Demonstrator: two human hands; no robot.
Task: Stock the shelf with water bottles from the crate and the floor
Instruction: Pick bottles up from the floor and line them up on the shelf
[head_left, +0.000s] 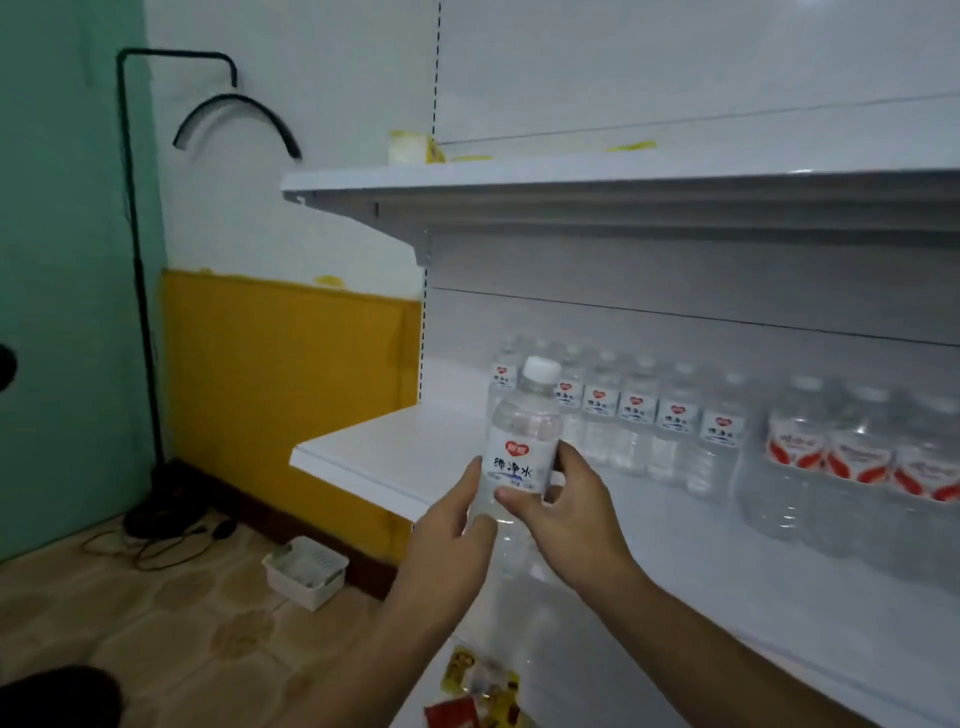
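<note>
A clear plastic water bottle with a white cap (521, 447) is being gripped upright by the left hand (457, 540) and right hand (566, 519), fingers curled around it. Beyond the hands, a row of matching clear bottles (634, 415) is being borne by the white metal shelf (374, 457).

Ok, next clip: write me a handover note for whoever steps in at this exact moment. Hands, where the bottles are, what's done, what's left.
Left hand: grips the lower body of the held water bottle.
Right hand: fingers curled round the same bottle at the label, thumb in front.
The bottle is upright, cap on, above the front edge of the middle shelf, not yet set down.
Done: a row of matching bottles stands at the back of the shelf; red-labelled bottles stand to its right.
Left: place this bottle; the shelf's left end is bare. Crate and floor stock are not clearly in view, so the remaining count is unknown.
</note>
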